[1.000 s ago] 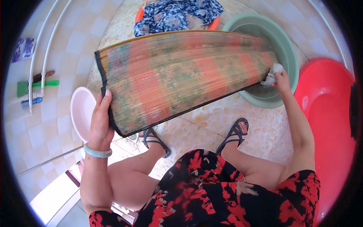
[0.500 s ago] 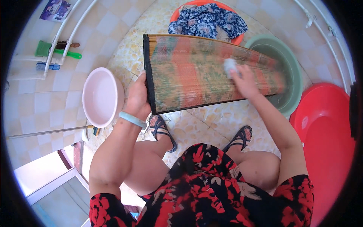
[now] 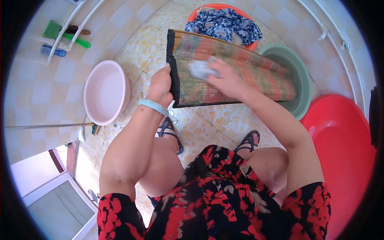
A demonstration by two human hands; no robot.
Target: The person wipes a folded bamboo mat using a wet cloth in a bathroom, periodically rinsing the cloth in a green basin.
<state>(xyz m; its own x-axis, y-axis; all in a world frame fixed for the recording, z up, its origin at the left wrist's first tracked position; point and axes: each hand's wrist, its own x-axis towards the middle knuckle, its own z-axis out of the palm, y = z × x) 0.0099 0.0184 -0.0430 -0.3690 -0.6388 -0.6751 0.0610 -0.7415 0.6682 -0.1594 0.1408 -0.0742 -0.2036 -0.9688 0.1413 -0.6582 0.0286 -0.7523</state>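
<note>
A folded woven mat (image 3: 256, 76) with red and green patterning and a black bound edge slants across the upper middle. Its far right end dips into a green tub (image 3: 305, 82) that holds water. At the mat's left edge my left hand (image 3: 161, 86) is closed round the black binding and holds that end up. My right hand (image 3: 226, 78) grips a whitish wad, seemingly a cloth (image 3: 200, 69), pressed on the mat's upper face near the left end. Motion smears the cloth and the fingers on it.
Behind the mat stands an orange basin (image 3: 218, 7) with blue-white patterned clothing (image 3: 224, 25). A pale pink basin (image 3: 105, 94) is at the left, near a long-handled tool (image 3: 52, 126). A red tub (image 3: 340, 152) fills the right. Brushes (image 3: 54, 50) hang by wall pipes.
My right hand has slid the cloth leftward along the mat, from its middle toward the left end. The mat's held end, with my left hand, appears slightly farther right and higher.
</note>
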